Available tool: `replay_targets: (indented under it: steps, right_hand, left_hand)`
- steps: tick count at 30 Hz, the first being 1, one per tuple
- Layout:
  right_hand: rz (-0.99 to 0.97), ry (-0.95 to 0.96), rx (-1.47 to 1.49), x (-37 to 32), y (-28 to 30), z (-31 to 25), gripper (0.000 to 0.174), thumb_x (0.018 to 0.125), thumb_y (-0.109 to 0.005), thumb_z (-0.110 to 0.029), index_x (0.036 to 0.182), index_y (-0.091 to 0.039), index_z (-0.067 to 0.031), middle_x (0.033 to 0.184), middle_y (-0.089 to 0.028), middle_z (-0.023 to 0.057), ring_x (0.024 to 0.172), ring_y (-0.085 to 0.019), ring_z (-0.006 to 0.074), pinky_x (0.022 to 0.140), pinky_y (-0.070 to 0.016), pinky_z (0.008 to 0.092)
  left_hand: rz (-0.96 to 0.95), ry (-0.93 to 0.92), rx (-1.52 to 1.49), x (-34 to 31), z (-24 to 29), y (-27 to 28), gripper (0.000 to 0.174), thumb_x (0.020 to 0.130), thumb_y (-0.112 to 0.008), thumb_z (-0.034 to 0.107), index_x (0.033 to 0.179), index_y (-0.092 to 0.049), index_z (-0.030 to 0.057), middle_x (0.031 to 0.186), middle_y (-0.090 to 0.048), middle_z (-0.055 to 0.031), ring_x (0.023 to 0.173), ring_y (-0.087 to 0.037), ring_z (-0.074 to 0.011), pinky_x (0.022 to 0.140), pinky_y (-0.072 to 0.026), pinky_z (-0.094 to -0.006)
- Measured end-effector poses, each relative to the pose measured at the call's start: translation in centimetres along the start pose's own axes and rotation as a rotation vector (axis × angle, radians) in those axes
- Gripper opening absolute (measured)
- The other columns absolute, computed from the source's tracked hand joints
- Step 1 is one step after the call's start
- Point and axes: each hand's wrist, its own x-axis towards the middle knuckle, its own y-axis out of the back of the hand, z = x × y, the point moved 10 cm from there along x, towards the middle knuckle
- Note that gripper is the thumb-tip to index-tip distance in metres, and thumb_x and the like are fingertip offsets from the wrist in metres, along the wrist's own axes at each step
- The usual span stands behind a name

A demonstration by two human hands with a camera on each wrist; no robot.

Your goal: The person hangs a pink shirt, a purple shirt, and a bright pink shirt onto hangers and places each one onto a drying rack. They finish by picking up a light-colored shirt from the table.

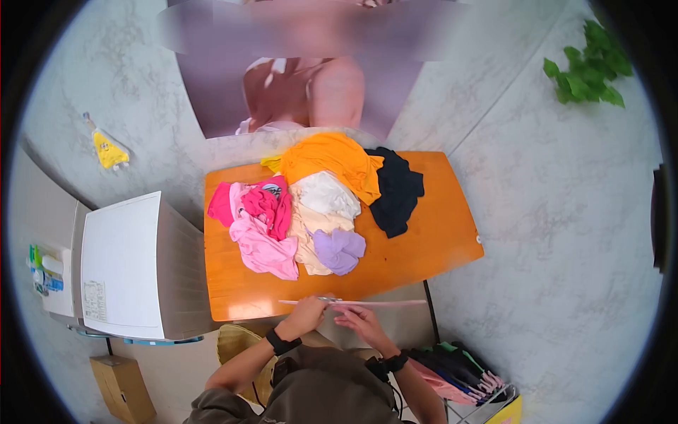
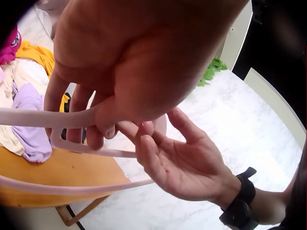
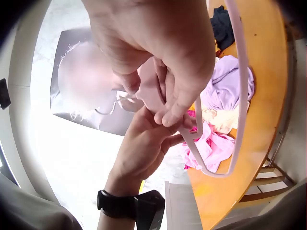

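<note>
A pale pink clothes hanger (image 1: 402, 304) is held level in front of the body, by the table's near edge. My left hand (image 1: 302, 316) grips it near the middle, thumb over the bar in the left wrist view. From the other side my right hand (image 1: 363, 325) pinches the hanger's flat middle part (image 3: 151, 88) between thumb and fingers. Both hands meet close together there. A thin hook (image 3: 108, 108) sticks out beyond the fingers in the right wrist view. Past the hanger lies a pile of clothes, with a lavender garment (image 1: 340, 251) nearest.
On the wooden table (image 1: 424, 261) lie pink clothes (image 1: 265, 244), a white one (image 1: 325, 194), an orange one (image 1: 332, 159) and a black one (image 1: 395, 191). A white appliance (image 1: 120, 261) stands left. More hangers (image 1: 473, 374) sit in a rack at lower right, near a woven basket (image 1: 233, 343).
</note>
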Motion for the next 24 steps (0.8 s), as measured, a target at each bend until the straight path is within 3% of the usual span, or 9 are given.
replay_targets:
  steps: [5,8,11,13,16,17,19,23,24]
  right_hand:
    - [-0.061,-0.038,-0.350,6.1,3.0,1.1,0.028,0.096,-0.055,-0.010,0.121,-0.057,0.0024,0.112,-0.064,0.0108,0.095,-0.065,0.0193,0.086,-0.0536,0.0327]
    - [-0.014,-0.013,-0.669,10.7,4.4,-0.2,0.039,0.088,-0.066,-0.013,0.122,-0.057,0.0030,0.115,-0.064,0.0128,0.088,-0.066,0.0165,0.081,-0.0542,0.0303]
    - [0.014,0.163,-1.126,14.9,4.0,-2.5,0.050,0.081,-0.071,-0.013,0.125,-0.054,0.0026,0.111,-0.064,0.0164,0.090,-0.065,0.0236,0.082,-0.0532,0.0308]
    - [0.023,0.654,-1.129,17.9,3.9,-5.0,0.054,0.077,-0.072,-0.011,0.127,-0.053,-0.0011,0.106,-0.067,0.0154,0.098,-0.065,0.0266,0.077,-0.0545,0.0321]
    - [0.058,0.968,-1.563,19.5,2.8,-6.1,0.052,0.077,-0.071,-0.013,0.125,-0.053,-0.0035,0.106,-0.066,0.0169,0.103,-0.063,0.0310,0.078,-0.0528,0.0384]
    - [0.046,0.969,-1.563,19.8,3.3,-6.2,0.052,0.077,-0.071,-0.013,0.125,-0.053,-0.0035,0.106,-0.066,0.0169,0.103,-0.063,0.0310,0.078,-0.0528,0.0384]
    - [-0.087,0.382,-1.634,23.0,6.0,-2.8,0.044,0.076,-0.072,-0.014,0.116,-0.057,-0.0047,0.105,-0.066,0.0199,0.101,-0.063,0.0344,0.079,-0.0509,0.0419]
    - [0.000,0.258,-1.416,23.7,7.9,-3.1,0.036,0.075,-0.072,-0.015,0.107,-0.060,-0.0037,0.098,-0.066,0.0213,0.095,-0.064,0.0361,0.077,-0.0505,0.0413]
    - [-0.040,0.368,-1.410,23.5,7.4,-4.3,0.035,0.077,-0.070,-0.017,0.107,-0.060,-0.0030,0.091,-0.066,0.0184,0.086,-0.065,0.0328,0.072,-0.0508,0.0390]
  left_hand:
    - [0.488,0.093,0.037,-3.8,-5.0,9.3,0.026,0.072,-0.051,-0.009,0.094,-0.060,0.0005,0.081,-0.060,-0.0219,0.081,-0.059,-0.0412,0.069,-0.0478,-0.0469]
    - [0.680,0.263,-0.081,-8.4,-8.7,11.9,0.022,0.071,-0.049,-0.012,0.088,-0.058,-0.0008,0.078,-0.058,-0.0212,0.080,-0.058,-0.0409,0.069,-0.0468,-0.0459]
    - [0.755,0.291,0.102,-12.4,-9.3,13.7,0.020,0.071,-0.047,-0.014,0.083,-0.056,-0.0008,0.076,-0.058,-0.0200,0.077,-0.057,-0.0395,0.069,-0.0463,-0.0451]
    - [0.819,0.340,0.089,-14.7,-9.6,14.1,0.019,0.070,-0.047,-0.014,0.081,-0.055,-0.0007,0.075,-0.058,-0.0188,0.076,-0.058,-0.0376,0.067,-0.0461,-0.0442]
    - [0.860,0.438,0.096,-16.8,-10.1,13.3,0.017,0.072,-0.048,-0.012,0.081,-0.055,-0.0001,0.074,-0.059,-0.0181,0.076,-0.058,-0.0365,0.067,-0.0463,-0.0431]
    - [0.865,0.471,0.092,-17.2,-10.2,12.8,0.016,0.074,-0.048,-0.012,0.081,-0.055,0.0001,0.074,-0.059,-0.0181,0.076,-0.058,-0.0363,0.067,-0.0464,-0.0428]
    - [0.872,0.511,0.088,-17.5,-9.9,12.5,0.015,0.075,-0.048,-0.011,0.082,-0.056,0.0003,0.075,-0.059,-0.0180,0.076,-0.058,-0.0361,0.067,-0.0464,-0.0426]
    - [0.907,0.526,0.085,-17.7,-8.9,11.9,0.013,0.078,-0.050,-0.008,0.085,-0.057,0.0010,0.077,-0.061,-0.0174,0.078,-0.059,-0.0358,0.067,-0.0469,-0.0429]
    - [0.907,0.524,0.104,-17.6,-8.8,12.0,0.013,0.079,-0.051,-0.007,0.086,-0.058,0.0013,0.077,-0.061,-0.0172,0.079,-0.060,-0.0357,0.068,-0.0470,-0.0430]
